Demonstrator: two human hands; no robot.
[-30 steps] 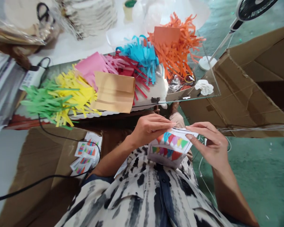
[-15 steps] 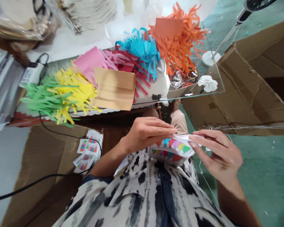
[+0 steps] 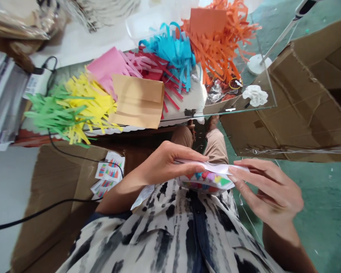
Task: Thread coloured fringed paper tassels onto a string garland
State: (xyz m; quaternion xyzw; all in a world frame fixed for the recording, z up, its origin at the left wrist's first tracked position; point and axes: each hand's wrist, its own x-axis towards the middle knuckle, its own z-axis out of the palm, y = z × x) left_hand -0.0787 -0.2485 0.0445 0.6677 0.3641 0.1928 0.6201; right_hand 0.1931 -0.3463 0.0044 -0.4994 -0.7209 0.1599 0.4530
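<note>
The person holds a printed sheet (image 3: pixel 208 178) over the lap, just above the patterned shirt (image 3: pixel 170 235). The left hand (image 3: pixel 165 163) is closed on the sheet's nine o'clock end, thumb under and fingers over. The right hand (image 3: pixel 269 189), slightly blurred, pinches the three o'clock end between its fingertips. The sheet carries rows of coloured triangles, and any lettering on it is too small to read.

At nine o'clock from the left hand, loose printed sheets (image 3: pixel 110 170) with the same triangles lie on brown cardboard, crossed by a black cable (image 3: pixel 45 212). At ten o'clock a white adapter (image 3: pixel 37 85) bears a label whose print cannot be read.

At twelve o'clock the near edge of the glass tabletop (image 3: pixel 238 108) runs just beyond the knees and ends in a corner at two o'clock. It holds paper fringes (image 3: pixel 170 53) in green, yellow, pink, red, blue and orange, and a tan folded paper (image 3: pixel 138 100) that overhangs the edge. A cardboard box (image 3: pixel 301 94) stands at two o'clock, near the right hand. The green floor (image 3: pixel 321 220) lies open from three to five o'clock.
</note>
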